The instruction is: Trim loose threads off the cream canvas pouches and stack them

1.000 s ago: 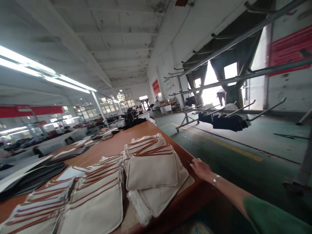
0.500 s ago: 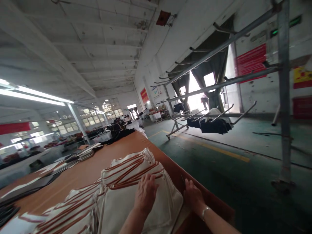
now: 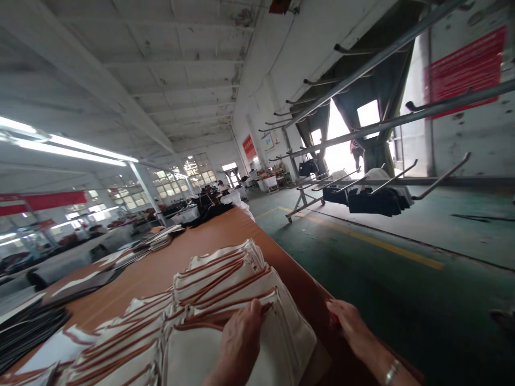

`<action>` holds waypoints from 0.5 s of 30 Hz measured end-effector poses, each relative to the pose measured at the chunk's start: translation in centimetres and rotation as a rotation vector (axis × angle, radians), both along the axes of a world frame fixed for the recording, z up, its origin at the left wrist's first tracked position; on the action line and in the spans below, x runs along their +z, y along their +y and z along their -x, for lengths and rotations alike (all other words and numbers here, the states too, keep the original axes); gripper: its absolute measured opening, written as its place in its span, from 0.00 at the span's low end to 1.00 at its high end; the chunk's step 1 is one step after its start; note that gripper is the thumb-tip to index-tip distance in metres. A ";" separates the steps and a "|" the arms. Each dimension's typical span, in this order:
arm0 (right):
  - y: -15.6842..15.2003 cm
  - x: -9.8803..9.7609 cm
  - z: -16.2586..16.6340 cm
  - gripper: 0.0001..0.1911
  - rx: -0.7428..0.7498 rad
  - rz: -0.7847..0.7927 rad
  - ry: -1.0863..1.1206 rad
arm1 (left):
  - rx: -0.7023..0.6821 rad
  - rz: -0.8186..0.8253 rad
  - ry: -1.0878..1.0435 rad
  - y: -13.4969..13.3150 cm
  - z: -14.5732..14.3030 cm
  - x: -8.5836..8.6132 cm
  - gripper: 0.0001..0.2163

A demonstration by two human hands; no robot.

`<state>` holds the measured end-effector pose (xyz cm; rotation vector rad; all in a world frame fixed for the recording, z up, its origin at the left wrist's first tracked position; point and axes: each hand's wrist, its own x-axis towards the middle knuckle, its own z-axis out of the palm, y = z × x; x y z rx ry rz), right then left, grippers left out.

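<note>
Cream bag pieces with brown trim (image 3: 225, 279) lie overlapped in rows on the brown-covered table. My left hand (image 3: 243, 338) is closed on the trimmed upper edge of the nearest bag piece (image 3: 199, 354), its thumb up and some fingers hidden inside the opening. That edge stands a little apart from the layer behind it. To the right, my right hand (image 3: 350, 324), with a bracelet at the wrist, is over the table's edge, clear of the bag pieces. Its fingers are curled together; a small reddish spot shows by them, and what they hold is too blurred to name.
The brown table (image 3: 209, 230) runs away from me. Dark and pale flat pieces (image 3: 137, 252) are stacked along its left side, with black strips (image 3: 32, 332) nearer. A metal rack with prongs (image 3: 362, 128) stands right, dark bags (image 3: 378, 201) hanging on it. A person (image 3: 356, 153) is by the doorway.
My left hand has gone from lying on the bag piece to gripping its trimmed edge. My right hand has moved right, away from the bags. The view has shifted, too.
</note>
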<state>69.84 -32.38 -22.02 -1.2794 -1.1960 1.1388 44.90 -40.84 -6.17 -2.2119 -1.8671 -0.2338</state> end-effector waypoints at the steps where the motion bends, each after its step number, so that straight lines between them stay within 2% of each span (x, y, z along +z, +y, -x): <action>1: -0.6 1.3 -0.2 0.18 0.036 -0.003 0.083 | -0.001 0.021 -0.023 -0.3 0.2 0.2 0.07; 4: -3.2 6.1 0.4 0.13 0.158 -0.051 0.284 | -0.048 0.092 -0.072 -0.8 0.5 0.8 0.06; 6: -4.8 9.2 1.9 0.11 0.314 -0.091 0.383 | -0.083 0.128 -0.087 -0.6 0.4 1.0 0.08; 7: -5.3 10.4 3.0 0.09 0.394 -0.111 0.366 | -0.092 0.140 -0.092 -0.4 0.3 1.0 0.08; 8: -5.5 11.4 4.3 0.06 0.401 -0.147 0.296 | -0.093 0.149 -0.097 -0.2 0.1 0.9 0.09; 11: -4.1 12.0 8.1 0.12 0.331 -0.246 0.088 | -0.077 0.186 -0.120 0.3 -0.3 1.0 0.07; 13: -2.1 11.0 10.1 0.13 0.349 -0.291 0.003 | -0.077 0.240 -0.143 0.0 -0.3 1.8 0.07; 15: -0.1 9.5 11.3 0.12 0.390 -0.322 -0.091 | -0.091 0.310 -0.164 -1.3 0.4 3.7 0.07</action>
